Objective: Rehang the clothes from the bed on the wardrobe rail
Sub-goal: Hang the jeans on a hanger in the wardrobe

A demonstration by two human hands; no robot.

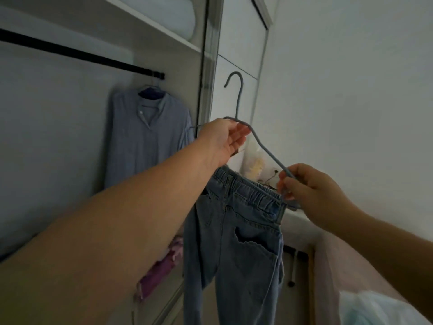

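A pair of blue jeans hangs by its elastic waistband from a thin blue-grey hanger, held up in front of the open wardrobe. My left hand grips the hanger near the base of its hook. My right hand pinches the hanger's right shoulder end by the waistband. The hook points up, to the right of and below the black wardrobe rail. A light blue shirt hangs on the rail's right end.
The wardrobe's side panel and door frame stand between the rail and the hanger. A shelf with white bedding sits above the rail. Purple folded fabric lies low in the wardrobe. A white wall is at right.
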